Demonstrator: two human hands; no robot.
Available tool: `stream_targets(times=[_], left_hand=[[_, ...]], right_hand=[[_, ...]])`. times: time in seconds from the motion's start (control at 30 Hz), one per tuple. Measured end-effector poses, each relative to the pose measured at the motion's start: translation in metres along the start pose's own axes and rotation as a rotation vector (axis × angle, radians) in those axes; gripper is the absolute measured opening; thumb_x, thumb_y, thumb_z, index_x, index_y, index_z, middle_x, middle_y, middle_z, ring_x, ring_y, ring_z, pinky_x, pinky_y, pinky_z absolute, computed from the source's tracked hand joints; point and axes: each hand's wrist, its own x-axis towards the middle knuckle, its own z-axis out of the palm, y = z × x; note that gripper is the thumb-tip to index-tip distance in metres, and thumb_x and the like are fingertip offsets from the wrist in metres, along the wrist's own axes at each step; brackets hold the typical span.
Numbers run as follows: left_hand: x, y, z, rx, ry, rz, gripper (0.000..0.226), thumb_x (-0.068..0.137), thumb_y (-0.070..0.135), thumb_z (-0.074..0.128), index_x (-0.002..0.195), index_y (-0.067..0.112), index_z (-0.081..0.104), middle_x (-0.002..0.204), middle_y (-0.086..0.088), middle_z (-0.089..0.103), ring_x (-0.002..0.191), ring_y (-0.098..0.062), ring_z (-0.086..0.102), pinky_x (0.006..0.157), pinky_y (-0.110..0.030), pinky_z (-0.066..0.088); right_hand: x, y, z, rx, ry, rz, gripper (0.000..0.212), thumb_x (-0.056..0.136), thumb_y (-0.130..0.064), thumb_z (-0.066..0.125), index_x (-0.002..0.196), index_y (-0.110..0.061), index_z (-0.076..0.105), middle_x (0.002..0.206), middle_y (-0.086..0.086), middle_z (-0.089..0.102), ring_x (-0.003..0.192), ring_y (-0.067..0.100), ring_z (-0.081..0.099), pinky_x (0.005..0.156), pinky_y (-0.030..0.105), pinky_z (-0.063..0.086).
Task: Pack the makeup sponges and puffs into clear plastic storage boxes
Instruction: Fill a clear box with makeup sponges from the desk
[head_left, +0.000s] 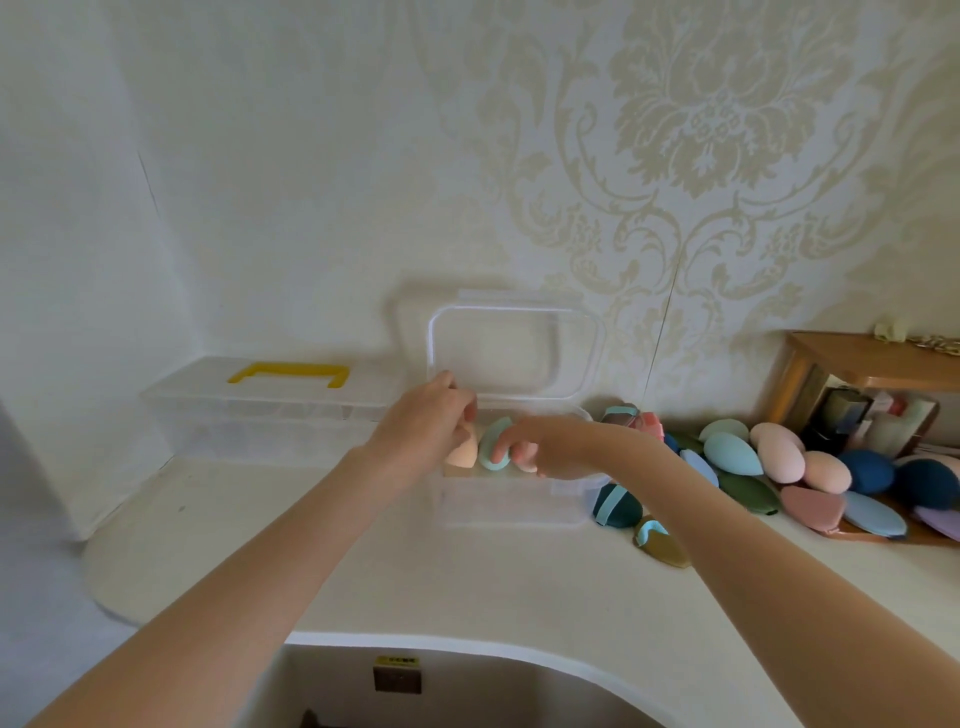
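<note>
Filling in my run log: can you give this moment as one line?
stage: packing | left hand: holds peach sponge in open clear box | right hand: grips mint puff | unpacked pile: right of box

Clear plastic, soft foam, pale matt surfaces all round us.

We see an open storage box (511, 499) of clear, glossy plastic, its raised lid (514, 348) equally transparent; a second box (265, 415) to the left looks like the same plastic, slightly frosted, with an opaque yellow plastic handle (289, 373). The sponges (779, 457) look like matt, smooth foam, while the flat puffs (618, 505) seem velvety cloth with satiny ribbon straps. Our countertop (415, 577) is a smooth cream surface with a faint sheen. The wallpaper (701, 156) looks matt and lightly textured, and the small shelf (872, 364) is varnished wood.
</note>
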Motion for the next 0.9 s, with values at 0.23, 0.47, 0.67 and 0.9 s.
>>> stream_targets(times=[0.23, 0.47, 0.67, 0.9], left_hand=[[0.000, 0.031, 0.000, 0.043, -0.057, 0.089, 0.019, 0.089, 0.020, 0.056, 0.104, 0.009, 0.056, 0.110, -0.011, 0.051, 0.099, -0.033, 0.058, 0.081, -0.037, 0.044], [0.012, 0.046, 0.003, 0.221, -0.085, 0.077, 0.018, 0.091, 0.019, 0.053, 0.106, 0.011, 0.057, 0.113, -0.010, 0.062, 0.106, -0.031, 0.059, 0.076, -0.032, 0.042], [0.011, 0.050, 0.007, 0.424, -0.018, 0.088, 0.021, 0.089, 0.018, 0.055, 0.109, 0.015, 0.060, 0.112, -0.009, 0.063, 0.113, -0.029, 0.054, 0.075, -0.030, 0.033], [0.020, 0.057, 0.021, 0.371, -0.049, 0.141, 0.023, 0.088, 0.009, 0.045, 0.105, 0.014, 0.060, 0.112, -0.005, 0.064, 0.105, -0.027, 0.059, 0.090, -0.033, 0.038]], right_hand=[[-0.021, 0.027, -0.001, 0.274, -0.107, 0.132, 0.061, 0.091, 0.004, 0.025, 0.113, -0.043, 0.056, 0.115, -0.009, 0.045, 0.109, 0.020, 0.057, 0.086, 0.027, 0.048], [-0.021, 0.028, 0.007, 0.071, 0.069, 0.101, 0.052, 0.097, -0.001, 0.026, 0.127, -0.037, 0.049, 0.127, -0.007, 0.047, 0.109, 0.019, 0.060, 0.060, 0.007, 0.029], [-0.016, 0.029, 0.005, 0.191, 0.110, 0.065, 0.046, 0.094, 0.003, 0.031, 0.122, -0.019, 0.060, 0.090, -0.009, 0.053, 0.083, 0.009, 0.052, 0.061, 0.007, 0.032], [-0.036, 0.066, -0.033, 0.380, 0.626, 0.142, 0.040, 0.080, 0.015, 0.033, 0.075, -0.010, 0.065, 0.079, 0.006, 0.066, 0.074, 0.022, 0.066, 0.075, 0.032, 0.056]])
